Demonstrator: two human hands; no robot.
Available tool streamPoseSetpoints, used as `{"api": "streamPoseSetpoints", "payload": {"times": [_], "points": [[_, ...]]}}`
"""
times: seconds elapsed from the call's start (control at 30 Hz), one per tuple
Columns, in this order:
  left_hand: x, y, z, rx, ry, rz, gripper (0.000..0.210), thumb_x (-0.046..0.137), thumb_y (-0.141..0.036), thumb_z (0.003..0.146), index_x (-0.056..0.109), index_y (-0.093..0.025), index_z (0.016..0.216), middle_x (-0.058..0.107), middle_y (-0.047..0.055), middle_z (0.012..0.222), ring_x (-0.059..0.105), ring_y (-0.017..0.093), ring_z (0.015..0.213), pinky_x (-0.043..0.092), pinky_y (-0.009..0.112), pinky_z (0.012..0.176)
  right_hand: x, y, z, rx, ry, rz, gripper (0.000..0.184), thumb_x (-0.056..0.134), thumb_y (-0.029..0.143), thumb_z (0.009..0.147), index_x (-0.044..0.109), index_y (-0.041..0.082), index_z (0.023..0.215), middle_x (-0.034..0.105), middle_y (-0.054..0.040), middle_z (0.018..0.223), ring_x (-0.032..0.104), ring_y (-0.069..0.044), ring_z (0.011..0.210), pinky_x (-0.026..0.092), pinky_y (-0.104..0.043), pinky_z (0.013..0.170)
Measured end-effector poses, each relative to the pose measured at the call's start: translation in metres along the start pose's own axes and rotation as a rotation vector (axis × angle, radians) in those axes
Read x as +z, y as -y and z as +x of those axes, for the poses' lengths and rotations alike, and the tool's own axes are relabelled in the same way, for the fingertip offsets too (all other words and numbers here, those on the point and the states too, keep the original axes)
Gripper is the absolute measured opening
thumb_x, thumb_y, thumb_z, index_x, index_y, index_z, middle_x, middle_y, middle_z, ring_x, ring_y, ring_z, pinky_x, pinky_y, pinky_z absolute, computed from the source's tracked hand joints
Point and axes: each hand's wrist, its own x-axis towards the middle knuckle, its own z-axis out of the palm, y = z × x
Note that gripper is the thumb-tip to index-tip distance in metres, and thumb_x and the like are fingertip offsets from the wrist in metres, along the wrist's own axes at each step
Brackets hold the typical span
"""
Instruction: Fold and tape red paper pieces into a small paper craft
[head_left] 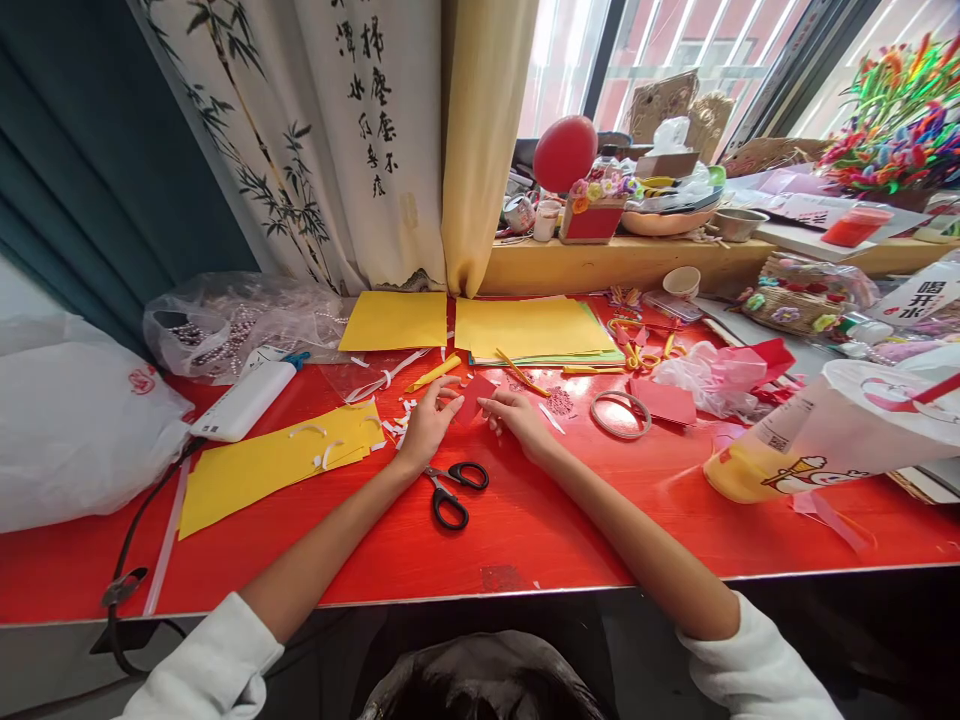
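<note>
A small piece of red paper (472, 396) is held between my two hands over the middle of the red table. My left hand (431, 418) pinches its left side with thumb and fingers. At its right edge, my right hand (514, 415) has its fingertips closed on the paper. Black-handled scissors (454, 490) lie on the table just below my left hand. White paper scraps (397, 425) are scattered to the left of that hand. A white sliver of paper (552, 419) rests right of my right hand.
Yellow sheets (277, 465) lie at left, with more yellow paper (525, 328) stacked at the back. A roll of tape (620, 414) and red paper (664, 401) sit to the right. A tilted drink cup (810, 430) stands at far right. A white power strip (244, 400) is at left.
</note>
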Motion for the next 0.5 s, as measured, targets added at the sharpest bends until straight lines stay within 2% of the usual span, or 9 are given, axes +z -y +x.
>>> {"api": "streamPoseSetpoints", "payload": {"times": [0.07,0.17,0.3,0.5], "points": [[-0.0002,-0.0031,-0.0017,0.087,-0.029,0.109,0.033,0.053,-0.033,0.085,0.056,-0.026,0.117,0.057,0.003,0.105,0.055,0.011,0.085,0.044,0.024,0.078,0.0002,0.0008,-0.0007,0.0,-0.005,0.004,0.031,0.064,0.042,0.072,0.049,0.019,0.058,0.048,0.0043,0.048,0.042,-0.008,0.042,0.031,-0.023,0.043],[0.0,-0.0064,-0.0036,0.168,-0.006,0.231,0.032,0.05,-0.037,0.087,0.059,-0.025,0.116,0.055,0.005,0.114,0.053,0.016,0.106,0.04,0.029,0.096,0.0009,0.002,-0.002,0.0,-0.004,0.001,0.029,0.066,0.042,0.07,0.051,0.019,0.059,0.049,0.0036,0.05,0.043,-0.008,0.044,0.032,-0.022,0.043],[0.0021,-0.008,-0.005,0.207,0.053,0.337,0.039,0.05,-0.042,0.087,0.057,-0.022,0.12,0.055,0.007,0.115,0.05,0.018,0.113,0.036,0.032,0.102,0.0015,0.0018,-0.0031,-0.004,-0.019,-0.013,0.03,0.066,0.042,0.07,0.05,0.019,0.059,0.05,0.0036,0.049,0.044,-0.008,0.045,0.032,-0.023,0.045],[0.004,-0.01,-0.006,0.18,0.165,0.404,0.049,0.054,-0.043,0.084,0.051,-0.022,0.128,0.053,0.008,0.119,0.048,0.02,0.117,0.034,0.034,0.105,0.003,0.003,-0.0042,-0.029,-0.038,-0.026,0.033,0.065,0.045,0.07,0.048,0.019,0.058,0.046,0.0048,0.049,0.041,-0.008,0.044,0.03,-0.023,0.046]]}}
